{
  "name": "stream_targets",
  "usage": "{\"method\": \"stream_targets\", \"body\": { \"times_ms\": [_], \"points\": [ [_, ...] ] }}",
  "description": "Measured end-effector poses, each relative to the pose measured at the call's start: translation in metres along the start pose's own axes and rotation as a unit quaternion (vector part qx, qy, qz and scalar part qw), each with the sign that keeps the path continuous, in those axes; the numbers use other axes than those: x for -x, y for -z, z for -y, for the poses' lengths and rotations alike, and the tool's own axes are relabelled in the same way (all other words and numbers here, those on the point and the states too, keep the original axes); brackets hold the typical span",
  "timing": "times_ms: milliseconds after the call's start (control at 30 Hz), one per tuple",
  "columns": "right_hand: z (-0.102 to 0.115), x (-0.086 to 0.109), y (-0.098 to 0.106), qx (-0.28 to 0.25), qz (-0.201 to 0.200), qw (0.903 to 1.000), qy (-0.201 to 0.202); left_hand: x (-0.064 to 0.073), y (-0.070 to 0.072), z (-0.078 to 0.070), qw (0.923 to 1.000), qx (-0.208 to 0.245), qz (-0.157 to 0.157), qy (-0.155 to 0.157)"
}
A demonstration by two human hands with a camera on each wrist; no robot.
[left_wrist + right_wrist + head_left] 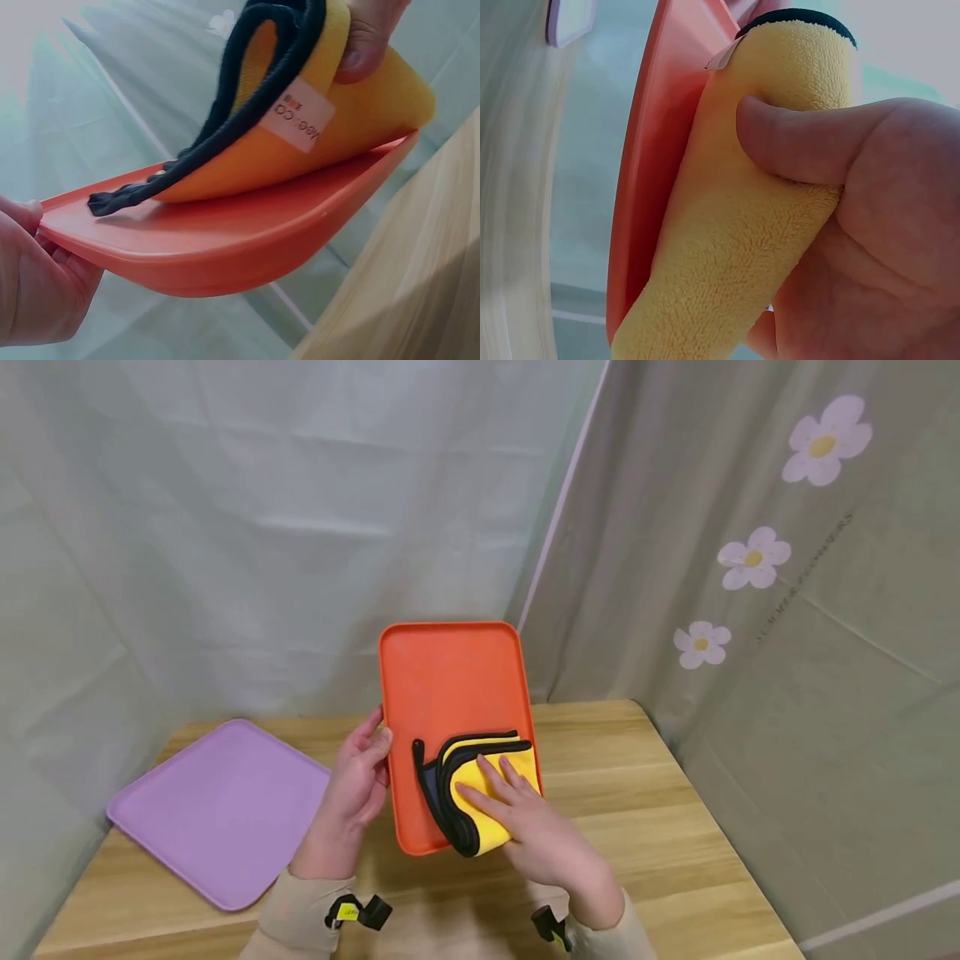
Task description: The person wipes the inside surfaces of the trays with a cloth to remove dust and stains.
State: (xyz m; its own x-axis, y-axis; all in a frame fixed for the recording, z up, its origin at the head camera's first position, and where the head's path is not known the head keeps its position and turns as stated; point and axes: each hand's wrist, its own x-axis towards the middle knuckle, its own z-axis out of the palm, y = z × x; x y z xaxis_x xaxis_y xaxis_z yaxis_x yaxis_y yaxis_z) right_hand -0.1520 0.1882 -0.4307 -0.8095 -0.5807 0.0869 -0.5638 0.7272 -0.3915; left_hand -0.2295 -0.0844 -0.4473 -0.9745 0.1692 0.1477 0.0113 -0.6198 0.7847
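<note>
An orange rectangular tray (457,681) is held up above the table, tilted, with its inner side facing the head camera. My left hand (360,785) grips its left rim, thumb on the front side and fingers behind. Against the lower part of the tray lies a folded yellow cloth (487,806) with black edging and a dark reverse side. My right hand (536,827) pinches the cloth, its fingers spread over the top. In the right wrist view the thumb (802,142) presses into the yellow pile. A white label (300,116) shows on the cloth in the left wrist view.
A purple tray (225,810) lies on the left of the wooden table (637,827). Pale curtains (300,527) hang behind and at both sides, with white flowers printed on the right one. Black wrist straps (356,912) sit on both beige sleeves.
</note>
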Motion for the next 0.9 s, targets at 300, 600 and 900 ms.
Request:
{"method": "stream_targets", "body": {
  "times_ms": [300, 600, 900],
  "points": [
    [-0.013, 0.002, 0.004, -0.014, 0.002, 0.9999, -0.006, -0.001, 0.0, -0.003, 0.9999, 0.01, -0.008, 0.007],
    [-0.017, -0.002, 0.008, -0.05, -0.006, 0.9987, -0.005, -0.008, 0.002, -0.004, 0.9997, 0.019, -0.012, -0.011],
    [-0.023, 0.002, 0.002, -0.059, 0.0, 0.9982, 0.01, -0.002, 0.003, 0.001, 0.9996, 0.022, -0.017, -0.005]
  ]
}}
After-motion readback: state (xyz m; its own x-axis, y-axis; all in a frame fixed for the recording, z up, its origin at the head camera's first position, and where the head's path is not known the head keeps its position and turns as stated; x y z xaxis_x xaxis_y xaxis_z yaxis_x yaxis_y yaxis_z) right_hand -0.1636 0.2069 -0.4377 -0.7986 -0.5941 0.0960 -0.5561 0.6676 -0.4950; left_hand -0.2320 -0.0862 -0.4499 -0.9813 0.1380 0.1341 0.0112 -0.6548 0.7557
